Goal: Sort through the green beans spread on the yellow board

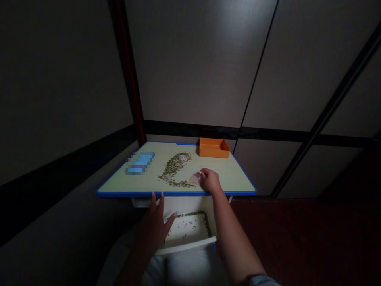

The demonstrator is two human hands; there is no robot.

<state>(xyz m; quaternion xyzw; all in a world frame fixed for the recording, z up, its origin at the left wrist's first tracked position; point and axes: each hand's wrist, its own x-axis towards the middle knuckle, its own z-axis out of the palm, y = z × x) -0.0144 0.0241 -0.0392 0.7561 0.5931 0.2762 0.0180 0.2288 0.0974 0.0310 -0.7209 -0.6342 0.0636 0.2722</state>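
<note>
A small pale table (131,183) with a blue edge carries a curved spread of small green beans (174,169). My right hand (210,180) rests on the table at the near end of the beans, fingers closed on a small clear scoop-like piece (195,178). My left hand (154,227) is below the table's front edge, fingers spread, touching the side of a white tray (190,247) held under the edge. The tray has several beans (190,226) in it.
An orange box (213,147) stands at the table's far right corner. A blue flat object (140,162), blurred out, lies at the left. Grey wall panels rise behind. A dark reddish floor lies to the right.
</note>
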